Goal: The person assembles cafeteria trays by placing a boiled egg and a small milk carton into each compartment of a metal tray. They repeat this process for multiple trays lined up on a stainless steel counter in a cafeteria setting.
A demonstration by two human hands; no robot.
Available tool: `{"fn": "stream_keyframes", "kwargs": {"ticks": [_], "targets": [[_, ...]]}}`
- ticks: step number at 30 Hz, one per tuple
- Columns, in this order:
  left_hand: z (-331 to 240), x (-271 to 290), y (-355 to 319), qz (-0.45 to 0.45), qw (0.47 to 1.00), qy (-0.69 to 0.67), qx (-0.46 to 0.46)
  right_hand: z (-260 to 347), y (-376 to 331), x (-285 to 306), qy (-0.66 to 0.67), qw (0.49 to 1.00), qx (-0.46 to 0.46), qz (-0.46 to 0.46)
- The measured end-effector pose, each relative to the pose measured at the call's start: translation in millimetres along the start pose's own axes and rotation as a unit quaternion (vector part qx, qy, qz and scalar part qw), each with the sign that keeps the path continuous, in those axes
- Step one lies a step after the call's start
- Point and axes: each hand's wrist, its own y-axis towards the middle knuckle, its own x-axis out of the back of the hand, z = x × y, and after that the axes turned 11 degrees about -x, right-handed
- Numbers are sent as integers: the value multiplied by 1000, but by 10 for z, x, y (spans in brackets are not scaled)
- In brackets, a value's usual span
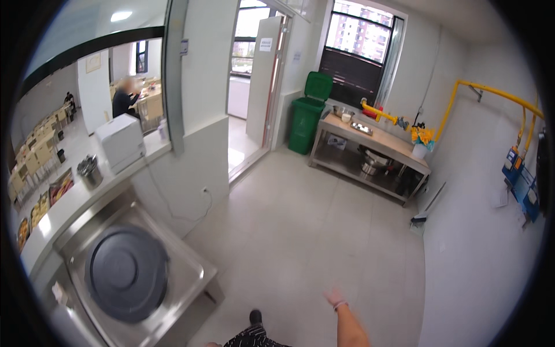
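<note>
My right hand (333,296), with a band round its wrist, is held out over the grey floor (289,254). Its fingers look spread, though slightly blurred, and no object shows in it. Only a sliver of skin, perhaps my left hand (213,344), peeks in at the lower edge, its fingers hidden. To the left, a steel sink unit (199,270) carries a large round dark grey lid (128,273), which neither hand touches. One dark shoe (255,317) of mine shows beneath patterned dark clothing.
A steel worktable (384,141) with bowls and trays stands by the window, beside a green wheeled bin (307,118) with its lid up. A doorway (248,104) is ahead. Yellow pipes (497,91) run along the right wall. Beyond the serving counter (110,194), a person (124,104) sits.
</note>
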Motion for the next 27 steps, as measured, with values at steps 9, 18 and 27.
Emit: {"fn": "stream_keyframes", "kwargs": {"ticks": [9,18,27], "targets": [[-1868,2279,2608,-146,966,-72,-199,-503,490,-601,-3,938,-303,166],[-2142,4114,3950,-176,953,182,-167,49,2044,-684,73,872,-416,248],[-2628,5040,3796,-275,941,-182,75,1668,6545,661,-39,980,-137,136]]}}
